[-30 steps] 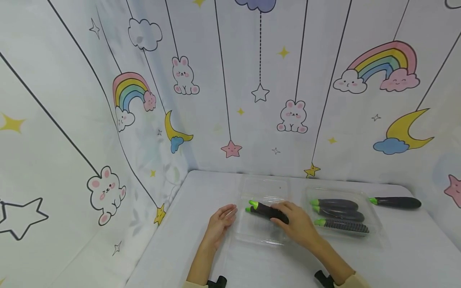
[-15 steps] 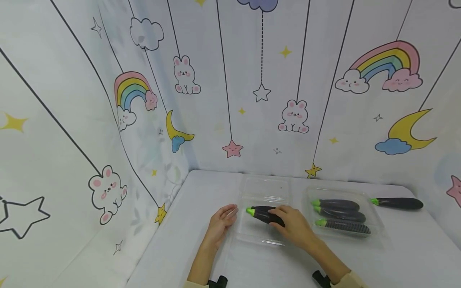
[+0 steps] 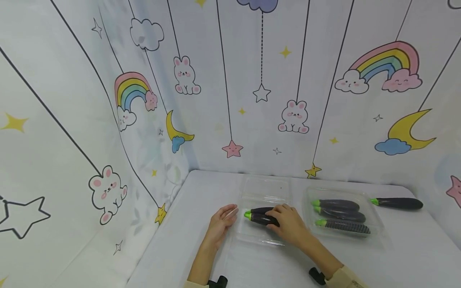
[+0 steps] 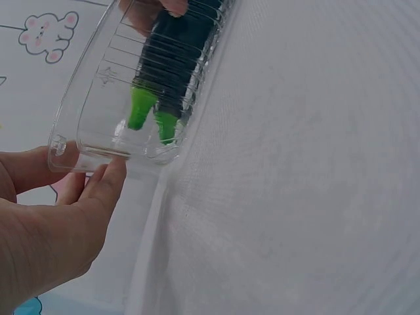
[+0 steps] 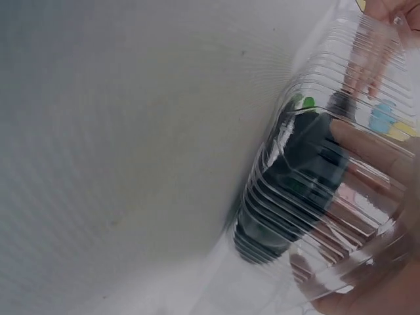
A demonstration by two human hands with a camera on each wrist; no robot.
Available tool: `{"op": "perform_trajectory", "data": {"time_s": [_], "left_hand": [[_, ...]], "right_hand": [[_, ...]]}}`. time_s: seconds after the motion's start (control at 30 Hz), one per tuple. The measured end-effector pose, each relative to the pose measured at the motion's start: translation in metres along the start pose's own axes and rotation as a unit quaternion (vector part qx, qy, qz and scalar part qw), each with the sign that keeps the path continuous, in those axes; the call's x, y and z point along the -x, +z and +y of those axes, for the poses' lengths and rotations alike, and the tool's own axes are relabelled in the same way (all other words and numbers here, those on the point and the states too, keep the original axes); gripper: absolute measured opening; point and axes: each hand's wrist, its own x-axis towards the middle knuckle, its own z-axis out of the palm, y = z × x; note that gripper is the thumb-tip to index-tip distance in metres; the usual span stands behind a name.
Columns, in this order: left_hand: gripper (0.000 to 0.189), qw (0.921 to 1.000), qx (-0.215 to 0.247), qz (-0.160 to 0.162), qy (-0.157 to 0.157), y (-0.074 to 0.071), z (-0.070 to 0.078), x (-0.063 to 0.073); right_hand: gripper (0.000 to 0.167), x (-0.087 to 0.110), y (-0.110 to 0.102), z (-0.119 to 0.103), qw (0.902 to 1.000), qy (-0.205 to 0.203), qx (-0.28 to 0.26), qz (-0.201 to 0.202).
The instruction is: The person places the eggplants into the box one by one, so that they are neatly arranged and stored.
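Two dark eggplants with bright green stems lie side by side in the left clear plastic box (image 3: 266, 241), the front eggplant (image 3: 260, 219) partly over the back eggplant (image 3: 260, 210). My right hand (image 3: 291, 226) grips the front one near its right end, covering that end of both. Through the ribbed wall in the right wrist view, the dark eggplant (image 5: 292, 184) shows beside my right hand (image 5: 380, 256). At the box's left side, my left hand (image 3: 220, 225) pinches the rim; in the left wrist view, the left hand's (image 4: 59, 226) thumb and fingertips meet the clear edge.
Right of it stands a second clear plastic box (image 3: 377, 218) with three eggplants (image 3: 340, 215), the front one looking striped through ribbed plastic. Another eggplant (image 3: 399, 203) lies on the white table (image 3: 407, 248) at the far right. A printed cloth wall (image 3: 259, 120) rises behind.
My right hand has lowered the front eggplant and shifted it toward me, from above the other eggplant to beside it. My left hand stays at the box's left rim.
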Motion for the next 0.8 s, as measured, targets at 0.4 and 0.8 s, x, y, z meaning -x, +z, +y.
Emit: {"op": "perform_trajectory", "data": {"time_s": [0.4,0.8], "left_hand": [[0.049,0.9999,-0.016,0.001,0.004,0.0011,0.0005,0.0002],[0.048,0.9998,-0.02,0.005,0.0,0.0016,-0.0002,0.0011]], "right_hand": [[0.039,-0.0061,0.0079,0.0019,0.9998,-0.003,0.012,-0.016],[0.044,-0.0015,-0.0018,0.0044,0.9996,-0.018,0.002,0.022]]}}
